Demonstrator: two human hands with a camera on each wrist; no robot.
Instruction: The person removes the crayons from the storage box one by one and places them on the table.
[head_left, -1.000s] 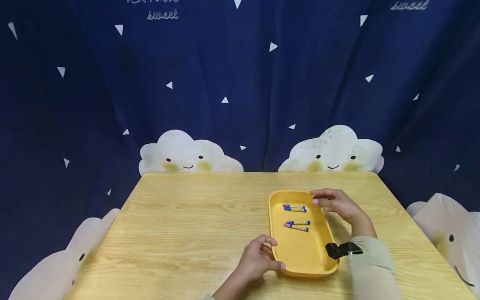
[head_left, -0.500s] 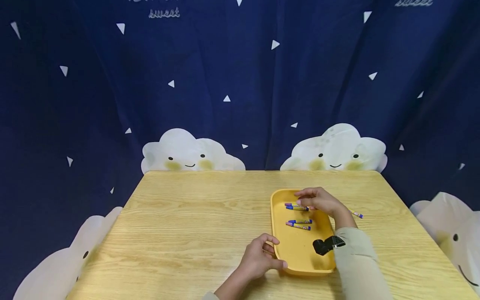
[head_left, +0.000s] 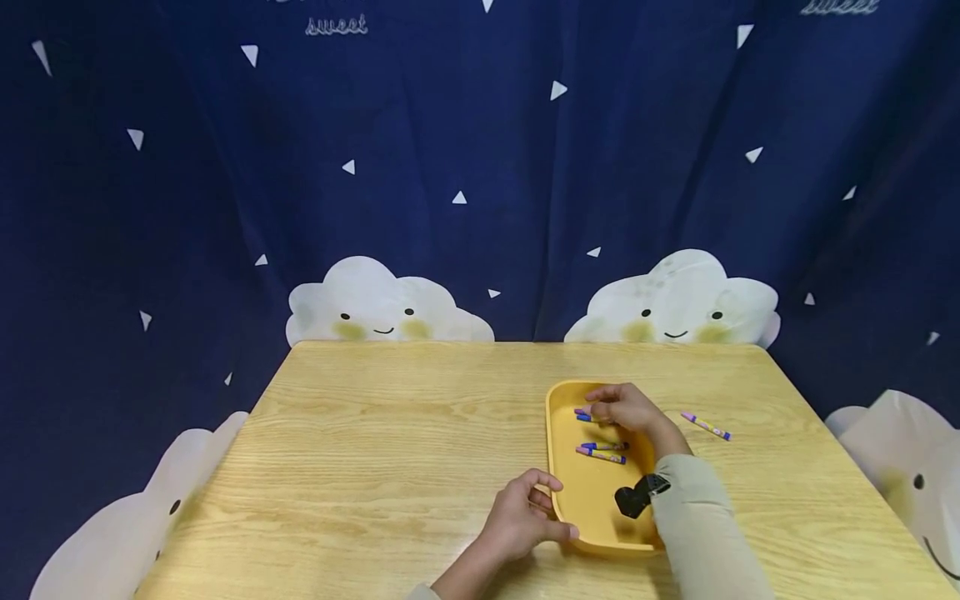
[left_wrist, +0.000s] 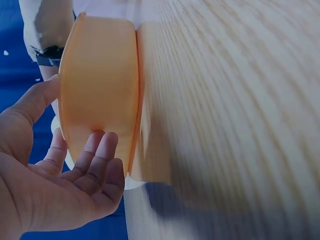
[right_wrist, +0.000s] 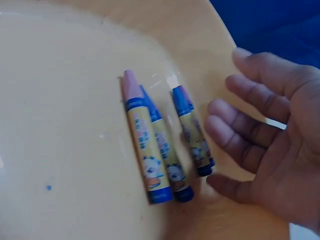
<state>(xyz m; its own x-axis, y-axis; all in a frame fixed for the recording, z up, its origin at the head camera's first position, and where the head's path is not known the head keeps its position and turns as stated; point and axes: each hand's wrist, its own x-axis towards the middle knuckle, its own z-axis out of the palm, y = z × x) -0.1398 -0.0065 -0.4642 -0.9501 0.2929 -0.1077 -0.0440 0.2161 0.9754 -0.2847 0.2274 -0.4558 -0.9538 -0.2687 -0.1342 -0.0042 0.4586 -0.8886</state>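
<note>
A yellow tray (head_left: 592, 508) lies on the table. My left hand (head_left: 513, 517) holds its near left corner, thumb on the rim and fingers against the outer wall (left_wrist: 100, 75). My right hand (head_left: 626, 410) hovers over the tray's far part with fingers loosely curved, holding nothing. Just beside its fingertips lies one pair of crayons (right_wrist: 192, 132), a blue and a pink, partly covered by the hand in the head view. Closer to the person is a second pair, a pink crayon (right_wrist: 145, 145) against a blue crayon (right_wrist: 172, 160). All have yellow printed wrappers.
Outside the tray, a pink-tipped crayon (head_left: 707, 426) lies on the wooden table (head_left: 390, 450) to the right. A black wrist mount (head_left: 637, 498) hangs over the tray from the right sleeve. Behind the table is a dark blue curtain (head_left: 420, 167) with cloud prints.
My right hand has moved left from the tray's right rim to over the crayons inside. The crayon on the table came into view. My left hand stays at its corner.
</note>
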